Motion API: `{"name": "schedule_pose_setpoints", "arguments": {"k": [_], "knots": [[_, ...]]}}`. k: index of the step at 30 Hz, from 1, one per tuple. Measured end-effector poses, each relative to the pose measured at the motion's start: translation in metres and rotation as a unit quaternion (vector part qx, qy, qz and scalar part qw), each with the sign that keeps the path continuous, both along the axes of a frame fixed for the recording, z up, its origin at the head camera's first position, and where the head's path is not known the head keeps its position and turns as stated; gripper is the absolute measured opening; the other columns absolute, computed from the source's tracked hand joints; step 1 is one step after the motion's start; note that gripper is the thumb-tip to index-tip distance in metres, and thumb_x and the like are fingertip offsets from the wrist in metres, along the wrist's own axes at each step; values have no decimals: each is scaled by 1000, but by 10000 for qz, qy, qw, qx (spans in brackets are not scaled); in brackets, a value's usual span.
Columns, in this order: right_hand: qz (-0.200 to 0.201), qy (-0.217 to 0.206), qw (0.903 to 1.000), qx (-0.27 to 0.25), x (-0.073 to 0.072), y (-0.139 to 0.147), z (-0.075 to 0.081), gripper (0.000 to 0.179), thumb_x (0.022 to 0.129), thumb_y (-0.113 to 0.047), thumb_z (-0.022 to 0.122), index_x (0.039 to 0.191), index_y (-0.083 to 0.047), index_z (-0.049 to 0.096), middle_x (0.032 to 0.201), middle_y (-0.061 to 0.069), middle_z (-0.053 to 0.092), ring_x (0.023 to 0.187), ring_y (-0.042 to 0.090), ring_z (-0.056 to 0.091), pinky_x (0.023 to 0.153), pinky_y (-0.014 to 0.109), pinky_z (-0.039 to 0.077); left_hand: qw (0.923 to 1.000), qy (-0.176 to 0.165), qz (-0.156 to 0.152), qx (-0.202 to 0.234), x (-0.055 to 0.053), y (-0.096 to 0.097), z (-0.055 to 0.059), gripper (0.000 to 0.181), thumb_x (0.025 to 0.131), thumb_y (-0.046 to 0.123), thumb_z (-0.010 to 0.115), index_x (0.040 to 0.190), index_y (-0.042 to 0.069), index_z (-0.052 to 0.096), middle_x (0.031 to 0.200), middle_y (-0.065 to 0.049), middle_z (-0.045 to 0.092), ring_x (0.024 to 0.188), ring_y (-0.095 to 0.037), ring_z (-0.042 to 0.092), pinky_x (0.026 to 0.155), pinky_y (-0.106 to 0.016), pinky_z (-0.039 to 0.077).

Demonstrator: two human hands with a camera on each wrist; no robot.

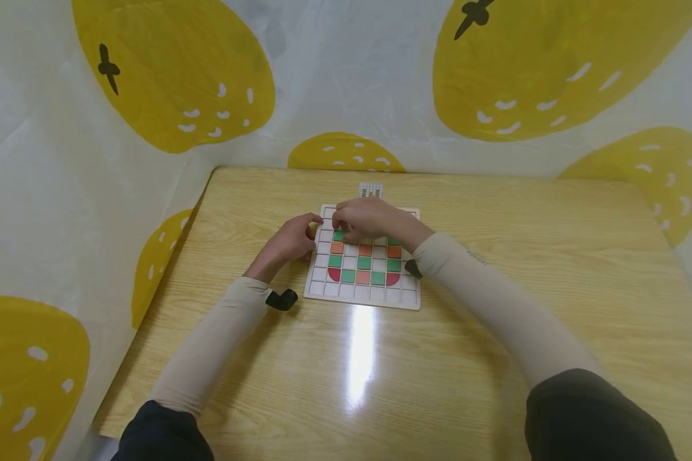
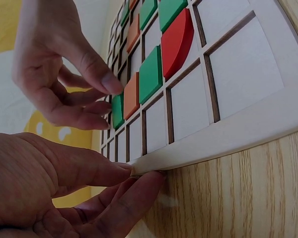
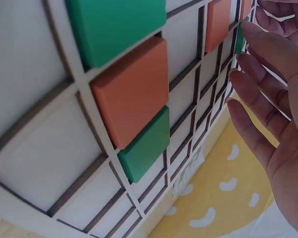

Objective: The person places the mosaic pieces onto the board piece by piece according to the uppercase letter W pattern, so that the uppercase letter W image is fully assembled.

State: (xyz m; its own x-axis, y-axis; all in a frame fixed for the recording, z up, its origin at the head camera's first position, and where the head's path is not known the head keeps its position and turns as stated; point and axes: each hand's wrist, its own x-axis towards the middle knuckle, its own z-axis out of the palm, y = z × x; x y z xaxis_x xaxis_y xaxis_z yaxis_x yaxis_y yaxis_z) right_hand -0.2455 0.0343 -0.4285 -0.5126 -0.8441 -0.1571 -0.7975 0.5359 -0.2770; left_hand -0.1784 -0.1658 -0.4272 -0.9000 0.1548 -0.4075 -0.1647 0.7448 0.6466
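A white gridded board (image 1: 332, 293) lies on the table, with green, orange and red tiles in some of its cells. My left hand (image 1: 291, 240) is at the board's left edge, and its thumb and fingers pinch that edge in the left wrist view. Over the upper left cells is my right hand (image 1: 366, 219). Its thumb tip is at a green tile (image 2: 117, 111) beside an orange tile (image 2: 131, 93); whether they touch is unclear. The right fingers look loosely bent in the right wrist view, with nothing visible between them.
Just behind the board lies a small card (image 1: 371, 188) printed with a grid pattern. The wooden table (image 1: 254, 192) meets a curtain with yellow fruit shapes (image 1: 346, 153) at the back and left. Light glares off the table in front of the board.
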Motion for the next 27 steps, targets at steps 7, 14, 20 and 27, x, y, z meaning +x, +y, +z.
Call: {"name": "schedule_pose_setpoints", "arguments": {"k": [7,14,20,27], "knots": [[-32,105,9998,-153,4,2,-2,26,93,-28,76,115,-14,71,108,1,66,97,17,64,81,39,56,9999,12,-75,-85,0,0,-2,56,97,-3,59,149,11,45,112,-16,56,88,-27,59,68,-28,55],[-256,-20,9993,-272,9,16,6,28,94,-28,74,119,-14,71,113,0,66,102,17,65,88,40,54,9999,63,-155,15,-2,-1,-3,55,97,-1,58,149,10,45,112,-17,58,87,-27,60,68,-29,56],[-432,-186,9981,-390,15,45,14,29,100,-28,66,123,-10,70,117,4,68,106,21,65,95,42,53,9997,162,-188,4,-1,-10,-2,56,97,6,61,150,11,45,116,-17,59,91,-27,62,73,-32,57],[-820,-146,9949,-572,31,87,21,28,104,-19,58,127,-6,68,123,8,67,116,27,63,101,47,50,9952,893,-398,-91,5,-21,3,52,100,14,58,150,8,45,123,-19,61,108,-32,62,91,-45,54]]}}
